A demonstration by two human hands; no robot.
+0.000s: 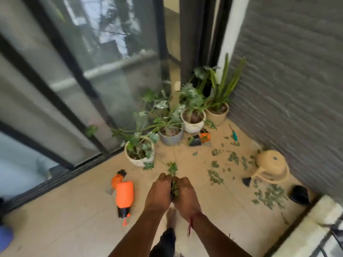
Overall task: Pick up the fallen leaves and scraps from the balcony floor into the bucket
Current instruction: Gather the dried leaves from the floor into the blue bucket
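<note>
- Low in the middle of the view, above the tiled floor [74, 210]: bundle of leaves [174, 189] squeezed between left hand [157, 193] and right hand [187, 196].
- Fingers of both hands curled in round the bundle from either side, backs of the hands up, pressed toward each other; fingertips buried in the green and hidden.
- Mostly covered by the hands; shows only as a dark green strip in the gap, plus 1 sprig [172, 168] sticking out past the fingers.
- Long axis runs away from the body; sprig points forward, toward the pots.
- Round the right wrist: red thread [191, 222], loose ends hanging.
- Under the forearms, partly hidden: bare foot [171, 215].
- On the floor to the right of the hands: loose leaves [215, 176] in scattered patches, thickest near the beige watering can [272, 166], whose spout ends in a black head on the side nearer the hands.
- By the grey wall: black object [299, 194], too blurred to identify.
- To the left: orange spray bottle [124, 194] lying on its side, nozzle toward the camera; just beyond it, orange and black gloves [117, 178].
- Along the glass door: 4 potted plants [193, 125] in a row.
- Near the wall: teal-handled tool [234, 135] lying flat.
- At the left edge, cut off: blue rounded shape [5, 238]; cannot tell what it is.
- Motion blur across the whole frame; any label or lettering cannot be read.
</note>
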